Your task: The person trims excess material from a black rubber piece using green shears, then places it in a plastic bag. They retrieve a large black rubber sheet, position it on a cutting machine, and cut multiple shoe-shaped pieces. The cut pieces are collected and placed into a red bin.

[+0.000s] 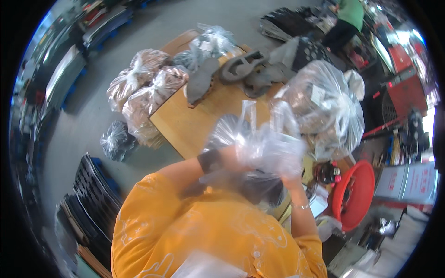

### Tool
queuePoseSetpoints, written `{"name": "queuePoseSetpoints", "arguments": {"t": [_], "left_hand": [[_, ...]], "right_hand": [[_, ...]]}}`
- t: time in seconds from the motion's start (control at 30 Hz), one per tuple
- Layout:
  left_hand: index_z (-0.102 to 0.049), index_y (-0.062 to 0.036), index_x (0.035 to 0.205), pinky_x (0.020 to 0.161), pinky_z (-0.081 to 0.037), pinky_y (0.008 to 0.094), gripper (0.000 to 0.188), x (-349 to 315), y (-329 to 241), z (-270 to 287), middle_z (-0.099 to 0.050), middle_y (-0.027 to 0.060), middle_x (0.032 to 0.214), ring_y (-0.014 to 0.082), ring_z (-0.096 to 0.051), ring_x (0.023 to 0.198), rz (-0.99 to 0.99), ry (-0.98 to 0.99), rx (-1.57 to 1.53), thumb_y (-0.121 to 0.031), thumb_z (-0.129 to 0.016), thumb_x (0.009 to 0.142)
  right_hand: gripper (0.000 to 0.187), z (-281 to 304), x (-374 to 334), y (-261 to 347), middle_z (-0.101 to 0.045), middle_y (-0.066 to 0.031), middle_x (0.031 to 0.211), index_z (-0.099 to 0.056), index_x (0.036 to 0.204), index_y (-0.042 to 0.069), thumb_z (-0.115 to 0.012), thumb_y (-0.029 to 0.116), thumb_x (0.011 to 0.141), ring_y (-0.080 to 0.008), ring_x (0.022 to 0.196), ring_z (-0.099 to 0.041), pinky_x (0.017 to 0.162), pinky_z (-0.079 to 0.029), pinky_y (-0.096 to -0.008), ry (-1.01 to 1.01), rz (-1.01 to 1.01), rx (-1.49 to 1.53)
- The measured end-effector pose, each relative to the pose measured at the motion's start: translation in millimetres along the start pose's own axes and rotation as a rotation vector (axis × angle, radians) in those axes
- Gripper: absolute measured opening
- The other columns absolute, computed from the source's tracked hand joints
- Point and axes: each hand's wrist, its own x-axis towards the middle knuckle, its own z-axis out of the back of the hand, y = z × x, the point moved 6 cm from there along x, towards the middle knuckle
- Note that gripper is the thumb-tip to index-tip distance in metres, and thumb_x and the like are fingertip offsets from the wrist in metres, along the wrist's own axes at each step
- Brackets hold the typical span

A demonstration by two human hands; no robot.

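Left hand and right hand closed on bunched clear plastic bag with dark contents, fingertips blurred behind film. Bag over near part of yellow-brown wooden surface. Red round plastic basin right of right hand. Beyond bag, grey moulded pieces lie on surface; large clear sack, brownish contents, to right. Farther, person in green top.

A workshop, judging by the wooden worktable, grey moulded parts, filled clear bags and stacked panels.
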Motion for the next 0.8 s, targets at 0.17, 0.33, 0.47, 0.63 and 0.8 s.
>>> {"name": "queuePoseSetpoints", "arguments": {"t": [0.17,0.33,0.47,0.63,0.8], "left_hand": [[-0.064,-0.0098,0.103,0.08,-0.048,0.0348,0.024,-20,51,-61,-0.064,0.0053,0.096,0.0204,-0.06,0.088,0.283,-0.162,-0.488,-0.028,-0.051,0.093],[-0.06,-0.0066,0.108,0.08,-0.047,0.0327,0.027,-27,89,-115,-0.063,0.0045,0.097,0.0188,-0.058,0.086,0.498,-0.117,-0.577,-0.026,-0.055,0.089],[-0.055,-0.0049,0.116,0.081,-0.046,0.0315,0.036,-25,67,-93,-0.062,0.0049,0.1,0.0184,-0.057,0.089,0.532,-0.082,-0.616,-0.023,-0.059,0.084],[-0.049,-0.0028,0.125,0.082,-0.045,0.03,0.051,-31,40,-46,-0.06,0.0054,0.104,0.0179,-0.055,0.092,0.603,0.197,-1.087,-0.02,-0.065,0.079],[-0.044,-0.0025,0.129,0.088,-0.042,0.0319,0.053,-44,35,-49,-0.057,0.0086,0.114,0.0196,-0.053,0.1,0.492,0.199,-0.684,-0.025,-0.061,0.084]], "right_hand": [[0.031,9,-15,-29,-0.065,-0.0149,0.099,-0.065,0.104,0.003,-0.067,0.013,0.074,-0.0331,0.094,-0.061,0.084,-0.049,-0.0422,-0.054,-0.728,0.883],[0.031,-3,62,40,-0.062,-0.0182,0.102,-0.061,0.102,0.003,-0.065,0.011,0.072,-0.0348,0.097,-0.058,0.086,-0.046,-0.039,0.52,-0.216,0.686],[0.022,-36,93,59,-0.064,-0.0158,0.089,-0.062,0.096,0.003,-0.062,0.012,0.075,-0.0329,0.084,-0.062,0.075,-0.049,-0.0373,0.428,-0.121,0.778],[0.04,-67,61,-9,-0.062,-0.0151,0.102,-0.05,0.121,0.004,-0.048,0.0,0.081,-0.0289,0.087,-0.064,0.082,-0.052,-0.0411,0.059,-0.919,1.384],[0.059,-71,83,32,-0.05,-0.022,0.127,-0.031,0.138,0.002,-0.044,-0.002,0.081,-0.0335,0.116,-0.053,0.096,-0.044,-0.0433,0.376,-0.56,0.904]]}}
